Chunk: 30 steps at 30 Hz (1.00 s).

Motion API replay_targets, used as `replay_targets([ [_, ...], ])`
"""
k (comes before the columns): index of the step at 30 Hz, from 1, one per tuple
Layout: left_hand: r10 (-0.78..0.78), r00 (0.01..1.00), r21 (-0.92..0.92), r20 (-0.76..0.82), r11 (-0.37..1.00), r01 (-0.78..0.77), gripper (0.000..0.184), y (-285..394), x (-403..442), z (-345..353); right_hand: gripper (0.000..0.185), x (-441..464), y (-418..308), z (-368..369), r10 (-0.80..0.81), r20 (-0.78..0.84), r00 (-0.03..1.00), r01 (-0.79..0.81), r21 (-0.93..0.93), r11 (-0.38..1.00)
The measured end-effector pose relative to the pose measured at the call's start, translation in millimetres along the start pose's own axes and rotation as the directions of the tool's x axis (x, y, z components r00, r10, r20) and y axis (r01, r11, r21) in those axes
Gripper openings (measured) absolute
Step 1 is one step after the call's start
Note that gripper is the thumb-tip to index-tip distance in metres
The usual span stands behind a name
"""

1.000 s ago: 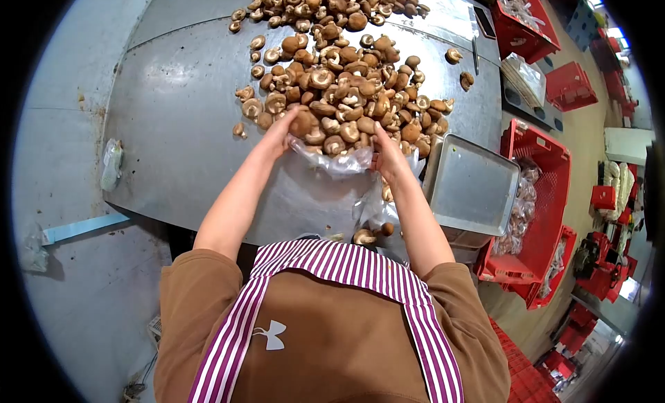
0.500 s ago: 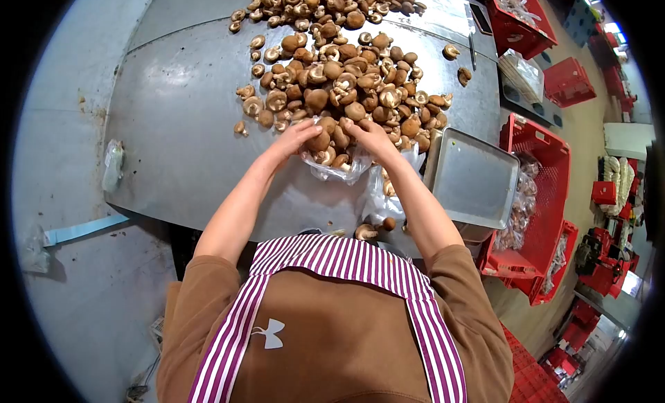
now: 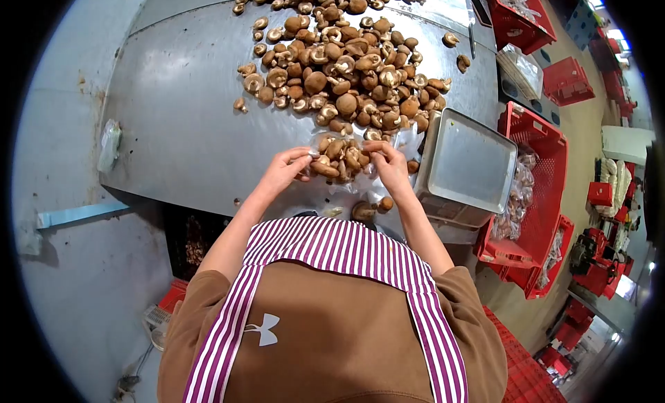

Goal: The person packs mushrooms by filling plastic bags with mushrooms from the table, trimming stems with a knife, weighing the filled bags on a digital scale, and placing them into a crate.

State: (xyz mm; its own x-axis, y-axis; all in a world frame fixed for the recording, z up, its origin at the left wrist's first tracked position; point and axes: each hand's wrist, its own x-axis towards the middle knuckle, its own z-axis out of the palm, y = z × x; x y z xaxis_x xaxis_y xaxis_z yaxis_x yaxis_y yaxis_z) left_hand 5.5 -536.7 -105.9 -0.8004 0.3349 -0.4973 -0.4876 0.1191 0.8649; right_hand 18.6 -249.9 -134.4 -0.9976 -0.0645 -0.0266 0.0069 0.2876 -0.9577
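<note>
Both hands' fingers (image 3: 302,152) (image 3: 378,148) pinch the clear bag's (image 3: 348,187) rim, mushrooms (image 3: 335,154) inside, nr table (image 3: 180,126) edge; thin film could tear w/ uneven pull, spilling some.

A pale, stained wall (image 3: 66,126) stands at nine o'clock beside the metal table (image 3: 173,112); tan floor (image 3: 596,122) shows toward two o'clock, bright lights (image 3: 615,34) farther out.
</note>
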Motion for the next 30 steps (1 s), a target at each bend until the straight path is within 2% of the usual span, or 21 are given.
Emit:
replay_targets([
  [2,0.016,0.999,-0.042,-0.051,0.999,-0.018,0.031,-1,-8,1,0.022,-7,-19,-1,0.304,-0.068,0.95,-0.294,0.129,0.947],
  [3,0.029,0.994,-0.083,-0.101,0.996,-0.038,0.029,0,-12,2,0.023,-10,-34,-3,0.388,-0.081,0.918,-0.365,0.206,0.908],
  [4,0.029,0.994,-0.084,-0.102,0.996,-0.038,0.029,2,-18,3,0.023,-13,-32,-4,0.388,-0.08,0.918,-0.365,0.205,0.908],
  [6,0.225,0.968,-0.024,-0.114,0.973,-0.229,0.024,11,-31,3,0.024,-19,-28,-6,0.355,-0.192,0.915,-0.287,0.309,0.907],
  [7,0.225,0.967,-0.025,-0.116,0.973,-0.23,0.024,19,-42,6,0.024,-22,-36,-10,0.377,-0.196,0.905,-0.303,0.325,0.896],
  [8,0.202,0.967,-0.158,-0.156,0.961,-0.226,0.022,27,-56,11,0.024,-25,-40,-13,0.378,-0.196,0.905,-0.304,0.323,0.896],
  [9,0.173,0.966,-0.287,-0.191,0.931,-0.224,0.021,35,-65,14,0.024,-28,-43,-16,0.312,-0.249,0.917,-0.265,0.204,0.942],
  [10,0.171,0.967,-0.289,-0.189,0.931,-0.221,0.021,40,-68,13,0.024,-31,-44,-18,0.24,-0.294,0.925,-0.227,0.079,0.971],
  [11,0.163,0.961,-0.308,-0.224,0.924,-0.229,0.019,43,-72,10,0.023,-32,-43,-17,0.168,-0.316,0.934,-0.17,0.02,0.985],
  [12,0.154,0.953,-0.326,-0.26,0.915,-0.237,0.018,43,-76,8,0.023,-32,-36,-16,0.17,-0.314,0.934,-0.173,0.021,0.985],
  [14,0.102,0.967,-0.337,-0.234,0.924,-0.179,0.017,33,-80,3,0.022,-29,-38,-13,0.054,-0.306,0.95,-0.094,-0.12,0.988],
  [15,0.056,0.977,-0.346,-0.206,0.93,-0.127,0.015,27,-78,1,0.022,-33,-42,-11,0.269,-0.249,0.931,-0.249,0.111,0.962],
  [16,0.014,0.984,-0.354,-0.177,0.932,-0.077,0.013,25,-75,0,0.022,-30,-55,-11,0.262,-0.248,0.932,-0.242,0.109,0.964],
  [17,0.039,0.99,-0.404,-0.133,0.91,-0.09,0.01,32,-83,6,0.022,-31,-64,-12,0.178,-0.263,0.948,-0.166,0.068,0.984],
  [20,0.064,0.986,-0.362,-0.151,0.925,-0.116,0.008,44,-93,9,0.023,-33,-58,-13,0.026,-0.366,0.93,-0.018,0.025,1.0],
  [21,-0.008,0.98,-0.385,-0.199,0.92,-0.07,0.009,37,-88,2,0.024,-34,-58,-16,0.133,-0.344,0.93,-0.098,0.116,0.988],
  [22,-0.006,0.979,-0.384,-0.202,0.92,-0.074,0.009,37,-94,0,0.024,-36,-62,-17,0.238,-0.313,0.92,-0.18,0.203,0.962],
  [23,0.026,0.98,-0.38,-0.197,0.919,-0.101,0.009,39,-98,-1,0.024,-37,-67,-17,0.229,-0.317,0.92,-0.17,0.203,0.964],
  [25,0.114,0.98,-0.357,-0.162,0.919,-0.166,0.009,48,-102,1,0.023,-43,-78,-18,0.06,-0.364,0.929,-0.002,0.159,0.987],
  [26,0.094,0.982,-0.366,-0.167,0.918,-0.15,0.009,45,-105,4,0.024,-44,-86,-22,0.075,-0.353,0.933,-0.046,0.09,0.995],
  [30,0.009,0.971,-0.286,-0.237,0.955,-0.079,0.01,39,-84,-4,0.023,-33,-54,-20,0.168,-0.346,0.923,-0.147,0.087,0.985],
])
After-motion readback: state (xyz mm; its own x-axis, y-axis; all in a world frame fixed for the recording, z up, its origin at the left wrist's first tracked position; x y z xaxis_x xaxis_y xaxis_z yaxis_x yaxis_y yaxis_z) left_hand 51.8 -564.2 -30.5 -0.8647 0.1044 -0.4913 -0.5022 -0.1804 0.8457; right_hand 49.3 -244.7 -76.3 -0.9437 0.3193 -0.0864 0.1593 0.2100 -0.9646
